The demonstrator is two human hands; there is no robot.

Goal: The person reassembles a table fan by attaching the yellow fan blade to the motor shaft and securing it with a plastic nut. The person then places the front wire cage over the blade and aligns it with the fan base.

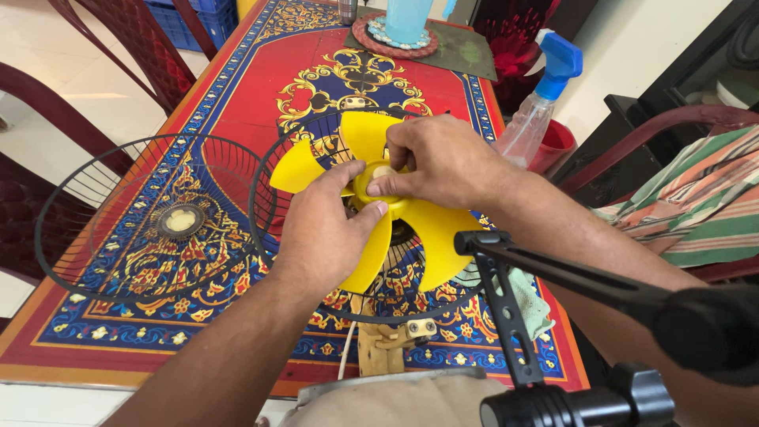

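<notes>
Two wire fan guards are laid on the long table with the red, blue and gold patterned cloth [237,87], which fills most of the view. The detached round black wire guard with a pale centre badge [154,217] lies at about nine o'clock of the hands, well apart from the blade. The second black wire guard [273,198] sits under the yellow plastic fan blade [431,233], and the blade appears seated on its hub within it, so the front guard is judged to be off already and the blade not yet freed (or not yet fastened; it cannot be told which). The blade lies at the centre, directly beneath both hands. The left hand [320,233] is pressed against a blade from seven o'clock, its thumb on the hub. The right hand [439,158] comes in from three o'clock, its fingertips pinched on the small pale cap [385,171] at the hub. A clear spray bottle with a blue trigger head [538,111] stands at two o'clock, at the table's edge.
</notes>
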